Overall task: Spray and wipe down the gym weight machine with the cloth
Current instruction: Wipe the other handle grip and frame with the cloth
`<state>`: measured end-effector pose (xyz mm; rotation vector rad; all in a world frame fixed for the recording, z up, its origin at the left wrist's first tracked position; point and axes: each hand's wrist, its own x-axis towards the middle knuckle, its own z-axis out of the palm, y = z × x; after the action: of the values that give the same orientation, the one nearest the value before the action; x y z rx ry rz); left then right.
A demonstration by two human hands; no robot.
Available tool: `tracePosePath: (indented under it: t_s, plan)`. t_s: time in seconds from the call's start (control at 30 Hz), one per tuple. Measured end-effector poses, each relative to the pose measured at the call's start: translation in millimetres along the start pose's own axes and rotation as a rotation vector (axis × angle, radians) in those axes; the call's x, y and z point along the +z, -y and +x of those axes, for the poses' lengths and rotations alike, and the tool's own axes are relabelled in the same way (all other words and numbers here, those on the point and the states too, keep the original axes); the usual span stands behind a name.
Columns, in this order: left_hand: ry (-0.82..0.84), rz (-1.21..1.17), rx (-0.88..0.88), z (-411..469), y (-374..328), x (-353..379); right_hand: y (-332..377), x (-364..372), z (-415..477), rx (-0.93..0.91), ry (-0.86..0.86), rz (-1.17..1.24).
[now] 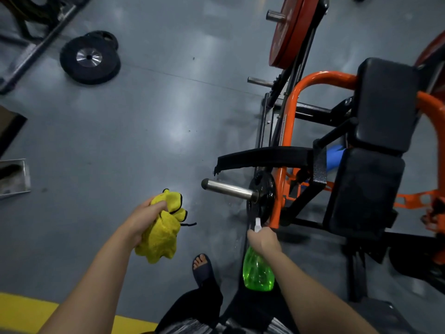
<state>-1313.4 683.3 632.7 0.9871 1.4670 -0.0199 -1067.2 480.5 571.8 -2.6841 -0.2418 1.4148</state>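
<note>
My left hand (pixel 144 220) grips a bunched yellow cloth (pixel 163 232) with black trim, held over the floor left of the machine. My right hand (pixel 263 239) holds a green spray bottle (pixel 257 271) by its white trigger head, the nozzle pointing up at a small black weight plate (pixel 262 196) on a steel sleeve (pixel 228 189). The weight machine has an orange frame (pixel 289 121), black pads (pixel 385 104) and a black strap (pixel 262 157) sticking out to the left.
Red plates (pixel 289 32) hang on the machine's far post. Black plates (pixel 90 59) lie on the grey floor at the upper left beside a dark rack frame (pixel 36 47). My sandalled foot (pixel 203 266) stands below the sleeve. A yellow floor stripe (pixel 21 312) runs along the bottom left.
</note>
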Motion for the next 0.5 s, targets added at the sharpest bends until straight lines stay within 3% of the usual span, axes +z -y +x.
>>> tracePosePath:
  t_s: [0.23, 0.5]
  plan:
    - [-0.011, -0.042, 0.027, -9, 2, -7, 28, 13, -21, -0.274, -0.021, -0.106]
    - [-0.019, -0.069, 0.035, -11, 6, -17, 55, 24, -29, -0.335, 0.015, -0.149]
